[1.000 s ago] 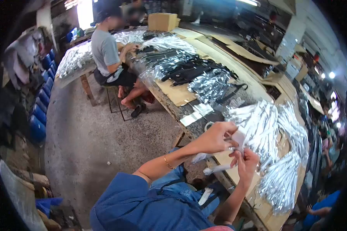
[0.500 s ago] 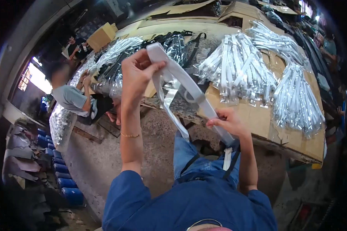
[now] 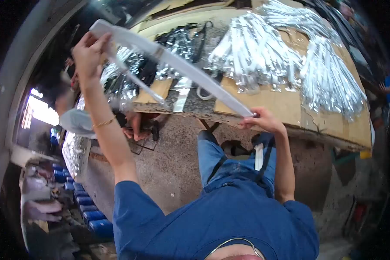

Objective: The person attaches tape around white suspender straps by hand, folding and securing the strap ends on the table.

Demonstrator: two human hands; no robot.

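Observation:
A long white strap (image 3: 190,71) is stretched on a slant across the front of the table. Its upper left part is pinched between the thumb and fingers of my left hand (image 3: 90,56), which is raised high. My right hand (image 3: 266,121) grips the lower right end near the table's front edge. From my left hand a thinner loose length of the strap hangs down toward the table edge. Beneath the strap, a white ring-shaped roll (image 3: 203,92) and a shiny clear strip (image 3: 183,95) lie on the table.
Bundles of white straps in clear plastic (image 3: 255,52) lie on cardboard (image 3: 286,108) to the right. Black wrapped straps (image 3: 175,47) lie farther left. Another person (image 3: 76,119) sits at the left side. Blue containers (image 3: 93,215) line the floor at lower left.
My left hand has moved left and up, drawing the strap out longer and straighter. My right hand still holds its end, slightly higher. The view has shifted somewhat.

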